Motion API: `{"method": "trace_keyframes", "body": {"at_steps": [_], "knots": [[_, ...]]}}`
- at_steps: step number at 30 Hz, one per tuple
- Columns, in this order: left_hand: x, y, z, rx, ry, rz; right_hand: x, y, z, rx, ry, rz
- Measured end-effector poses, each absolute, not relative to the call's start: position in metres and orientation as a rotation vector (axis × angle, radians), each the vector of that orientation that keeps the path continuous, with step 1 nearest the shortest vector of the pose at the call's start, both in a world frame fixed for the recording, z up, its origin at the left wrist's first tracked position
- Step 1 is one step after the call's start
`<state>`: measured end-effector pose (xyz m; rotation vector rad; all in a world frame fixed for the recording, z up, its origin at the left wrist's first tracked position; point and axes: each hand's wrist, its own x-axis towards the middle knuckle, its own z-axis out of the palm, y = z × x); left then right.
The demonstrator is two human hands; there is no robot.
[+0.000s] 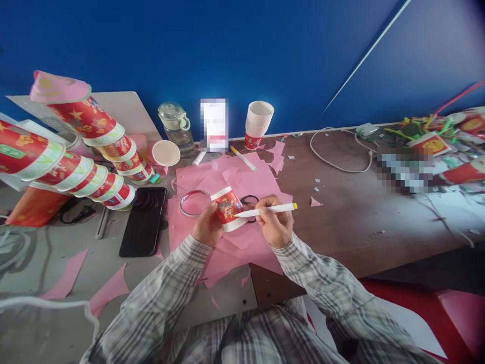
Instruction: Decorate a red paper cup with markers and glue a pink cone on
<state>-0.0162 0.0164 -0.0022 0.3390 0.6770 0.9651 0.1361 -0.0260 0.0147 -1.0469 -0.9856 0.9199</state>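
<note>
My left hand [207, 226] is closed around a red and white paper cup [226, 211] that lies tilted on its side. A white marker with a yellow end [278, 208] is pinched in my right hand [276, 222]. Its tip points left and meets, or nearly meets, the cup's printed red side. Underneath both hands spreads pink paper [261, 177] with cut pieces on it. A roll of tape [182, 203] rests left of the cup. Dark scissors handles [249, 199] show partly behind the cup and my right hand.
Decorated cup stacks [79, 174] rise at the left, near a black phone [143, 222]. Along the blue wall stand a water bottle [177, 130], a blurred bright screen [214, 124] and nested cups [258, 119]. A white cable [333, 168] and cluttered craft scraps [435, 144] lie right.
</note>
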Motion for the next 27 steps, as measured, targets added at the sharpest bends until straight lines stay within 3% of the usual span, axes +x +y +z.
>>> {"method": "trace_keyframes", "body": {"at_steps": [27], "knots": [[-0.0158, 0.0161, -0.0033, 0.368, 0.676, 0.951, 0.1351, -0.0277, 0.0166, -1.073, -1.065, 0.898]]}}
